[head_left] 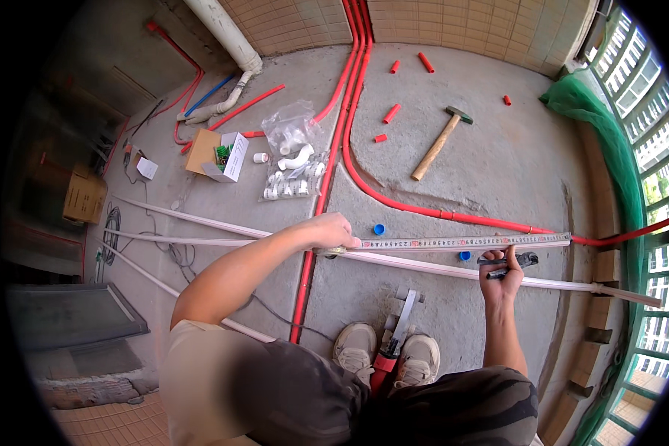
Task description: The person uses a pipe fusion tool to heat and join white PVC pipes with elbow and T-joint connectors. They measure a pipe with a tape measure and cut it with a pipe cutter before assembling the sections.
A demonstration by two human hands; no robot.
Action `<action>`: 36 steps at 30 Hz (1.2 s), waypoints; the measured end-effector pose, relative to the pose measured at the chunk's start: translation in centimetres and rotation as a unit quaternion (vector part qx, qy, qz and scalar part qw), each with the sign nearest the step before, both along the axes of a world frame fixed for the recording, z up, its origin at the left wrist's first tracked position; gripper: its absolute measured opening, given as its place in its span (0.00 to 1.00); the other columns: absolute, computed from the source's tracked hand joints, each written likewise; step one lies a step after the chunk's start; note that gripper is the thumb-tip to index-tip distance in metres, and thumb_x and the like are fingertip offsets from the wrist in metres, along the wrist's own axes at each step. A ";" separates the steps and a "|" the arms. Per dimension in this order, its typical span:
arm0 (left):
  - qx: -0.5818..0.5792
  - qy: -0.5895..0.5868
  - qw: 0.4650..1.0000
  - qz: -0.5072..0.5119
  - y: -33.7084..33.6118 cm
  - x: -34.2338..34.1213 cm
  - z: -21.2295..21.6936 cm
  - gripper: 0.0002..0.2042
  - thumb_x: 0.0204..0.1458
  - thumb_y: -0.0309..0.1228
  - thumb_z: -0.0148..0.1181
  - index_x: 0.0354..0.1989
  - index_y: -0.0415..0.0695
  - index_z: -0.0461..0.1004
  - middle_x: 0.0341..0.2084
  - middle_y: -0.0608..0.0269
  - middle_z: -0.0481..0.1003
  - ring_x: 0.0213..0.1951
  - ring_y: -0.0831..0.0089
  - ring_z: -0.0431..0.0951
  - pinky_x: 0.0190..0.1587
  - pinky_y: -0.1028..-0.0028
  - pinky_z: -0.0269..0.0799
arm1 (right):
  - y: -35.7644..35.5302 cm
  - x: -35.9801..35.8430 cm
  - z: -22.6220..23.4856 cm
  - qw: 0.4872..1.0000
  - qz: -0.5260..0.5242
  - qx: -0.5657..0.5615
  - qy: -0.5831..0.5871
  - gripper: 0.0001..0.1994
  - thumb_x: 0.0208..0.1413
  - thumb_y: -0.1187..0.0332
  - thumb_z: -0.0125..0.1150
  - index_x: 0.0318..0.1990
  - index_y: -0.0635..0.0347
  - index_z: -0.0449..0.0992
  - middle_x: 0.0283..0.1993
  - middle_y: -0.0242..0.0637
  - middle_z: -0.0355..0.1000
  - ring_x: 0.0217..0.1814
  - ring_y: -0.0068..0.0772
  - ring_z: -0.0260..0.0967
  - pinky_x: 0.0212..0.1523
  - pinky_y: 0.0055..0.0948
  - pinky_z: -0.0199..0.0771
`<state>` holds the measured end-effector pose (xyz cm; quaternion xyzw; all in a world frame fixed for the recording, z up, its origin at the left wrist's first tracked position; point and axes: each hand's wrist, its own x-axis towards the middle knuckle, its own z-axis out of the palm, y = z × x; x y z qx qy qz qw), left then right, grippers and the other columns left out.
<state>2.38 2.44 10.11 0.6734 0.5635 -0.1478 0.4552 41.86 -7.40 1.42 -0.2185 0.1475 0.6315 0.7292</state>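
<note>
My left hand [333, 232] is closed round the case of a tape measure [331, 252], which it mostly hides. From there the silvery tape blade [438, 244] runs out to the right, its hooked end near the far right. My right hand [504, 276] grips a dark, two-handled tool resembling pliers [526, 259]. Its raised fingertips are at the near edge of the blade. A long white pipe [424, 266] lies on the floor just below the blade and passes beneath my right hand.
Red conduits [349, 149] cross the floor. A hammer [437, 145] and short red pipe pieces [392, 113] lie beyond. Blue caps [379, 230] sit by the blade. Bagged white fittings [293, 178] and an opened box [234, 157] stand left. A red-bodied tool [385, 362] lies between my shoes.
</note>
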 end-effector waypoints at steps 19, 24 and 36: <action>0.008 0.009 1.000 -0.027 0.3 0.3 0.7 0.20 0.54 0.47 0.65 0.33 0.38 0.81 0.26 0.55 0.78 0.31 0.68 0.76 0.35 0.64 0.70 | -0.2 0.0 0.0 1.000 0.004 -0.006 -0.004 0.12 0.68 0.67 0.50 0.51 0.65 0.71 0.51 0.40 0.74 0.32 0.26 0.61 0.39 0.28 0.63; -0.014 -0.007 1.000 0.020 -0.2 -0.7 -0.2 0.17 0.55 0.44 0.66 0.31 0.39 0.79 0.24 0.63 0.75 0.29 0.76 0.72 0.31 0.69 0.67 | 0.4 -1.1 0.7 1.000 0.001 -0.014 -0.017 0.10 0.68 0.66 0.52 0.47 0.63 0.72 0.42 0.38 0.73 0.32 0.27 0.62 0.38 0.29 0.64; -0.057 -0.022 0.993 0.098 -1.0 0.7 1.5 0.15 0.57 0.39 0.65 0.28 0.38 0.77 0.22 0.69 0.72 0.23 0.80 0.67 0.23 0.71 0.60 | 0.4 -1.6 2.1 0.999 -0.004 -0.042 0.025 0.07 0.67 0.66 0.52 0.37 0.58 0.70 0.32 0.34 0.68 0.29 0.29 0.63 0.36 0.31 0.66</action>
